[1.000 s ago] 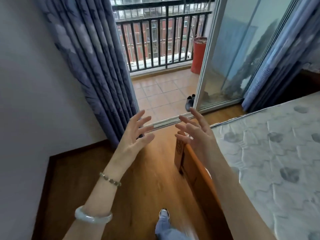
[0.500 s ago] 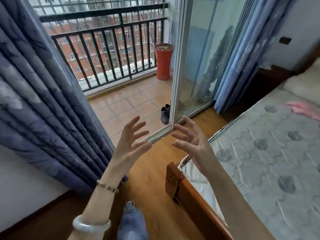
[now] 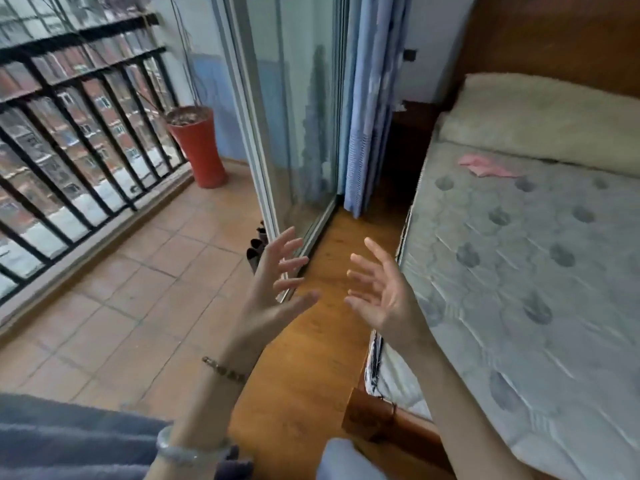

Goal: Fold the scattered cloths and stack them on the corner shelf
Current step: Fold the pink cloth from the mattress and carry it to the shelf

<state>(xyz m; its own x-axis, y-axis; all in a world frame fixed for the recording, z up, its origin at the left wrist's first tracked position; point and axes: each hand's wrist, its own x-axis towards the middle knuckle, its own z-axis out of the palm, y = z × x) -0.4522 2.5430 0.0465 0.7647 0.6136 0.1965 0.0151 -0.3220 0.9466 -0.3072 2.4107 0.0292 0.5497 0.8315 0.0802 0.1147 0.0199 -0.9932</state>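
A pink cloth (image 3: pixel 486 165) lies crumpled on the bare grey mattress (image 3: pixel 526 271), near the cream pillow (image 3: pixel 540 119) at the head of the bed. My left hand (image 3: pixel 273 285) and my right hand (image 3: pixel 384 292) are raised in front of me over the wooden floor strip, palms facing each other, fingers spread, holding nothing. Both hands are well short of the pink cloth. No shelf is in view.
A glass sliding door (image 3: pixel 287 133) stands ahead, with a tiled balcony (image 3: pixel 121 289), black railing (image 3: pixel 76 133) and red pot (image 3: pixel 197 143) to the left. A blue curtain (image 3: pixel 367 98) hangs by the door. The wooden bed frame corner (image 3: pixel 370 414) juts out at lower right. Dark shoes (image 3: pixel 256 247) sit by the door track.
The view has swung right and forward: the left curtain and wall have dropped out, more of the bed, the pillow and the pink cloth have come in. Both hands stay open and raised.
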